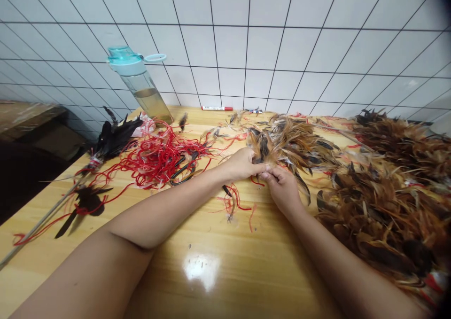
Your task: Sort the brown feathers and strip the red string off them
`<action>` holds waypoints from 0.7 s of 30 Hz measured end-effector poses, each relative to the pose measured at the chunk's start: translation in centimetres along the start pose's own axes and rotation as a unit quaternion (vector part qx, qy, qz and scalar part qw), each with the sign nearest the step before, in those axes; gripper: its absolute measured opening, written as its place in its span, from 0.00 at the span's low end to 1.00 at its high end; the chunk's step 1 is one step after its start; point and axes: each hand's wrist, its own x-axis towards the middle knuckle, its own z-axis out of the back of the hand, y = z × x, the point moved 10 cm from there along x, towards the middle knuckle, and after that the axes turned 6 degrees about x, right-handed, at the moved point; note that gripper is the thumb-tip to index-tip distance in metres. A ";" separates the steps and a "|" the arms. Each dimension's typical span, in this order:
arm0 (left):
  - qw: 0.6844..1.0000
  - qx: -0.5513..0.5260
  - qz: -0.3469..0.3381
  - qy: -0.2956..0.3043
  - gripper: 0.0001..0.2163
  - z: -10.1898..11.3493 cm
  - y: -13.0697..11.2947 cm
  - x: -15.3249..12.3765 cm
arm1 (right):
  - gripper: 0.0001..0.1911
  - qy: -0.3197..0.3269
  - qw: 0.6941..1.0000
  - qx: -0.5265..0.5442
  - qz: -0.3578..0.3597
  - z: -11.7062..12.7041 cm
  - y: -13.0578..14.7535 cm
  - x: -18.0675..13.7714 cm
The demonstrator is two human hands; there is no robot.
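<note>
My left hand (244, 164) is closed around the base of a small bunch of brown and black feathers (261, 143), which fans out above the thumb. Its thumb meets the fingertips of my right hand (283, 186), which pinch at the same spot. What lies between the right fingertips is too small to make out. Just behind both hands spreads a loose heap of brown feathers (299, 138). Short red string scraps (239, 200) and a stray feather lie on the table in front of my left wrist.
A tangle of red string (155, 157) partly covers black-handled scissors (183, 168). Behind it stands a water bottle (150, 96). Black feathers (114, 138) are tied to a stick (52, 215) at left. Large brown feather piles (384, 215) fill the right. A red marker (217, 108) lies by the tiled wall.
</note>
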 end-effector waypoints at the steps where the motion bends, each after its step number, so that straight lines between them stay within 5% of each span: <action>1: 1.000 0.015 -0.007 0.000 0.10 0.0 -0.2 0.0 | 0.10 -0.001 1.000 -0.001 0.002 0.0 0.0 0.0; 7: 0.996 -0.026 -0.030 0.078 0.10 -0.4 -1.0 0.1 | 0.11 0.002 0.999 0.013 0.033 0.3 1.0 0.2; 9: 0.995 -0.068 -0.038 0.064 0.10 1.2 -0.9 0.5 | 0.11 0.005 0.999 0.013 0.031 0.3 0.9 0.3; 13: 0.985 -0.043 -0.008 -0.168 0.10 8.5 1.9 1.1 | 0.12 -0.006 1.000 0.010 0.016 0.5 0.1 0.5; 15: 0.973 0.022 0.006 -0.231 0.08 10.7 3.1 0.9 | 0.12 -0.009 1.000 0.011 0.018 0.7 -0.3 0.6; 17: 0.968 0.101 -0.006 -0.229 0.05 11.0 3.4 0.9 | 0.12 -0.008 1.000 0.015 0.020 0.9 -0.8 0.8; 21: 0.951 0.263 -0.051 -0.155 0.04 8.2 2.3 1.1 | 0.14 -0.003 0.999 0.048 0.007 1.4 -2.2 1.1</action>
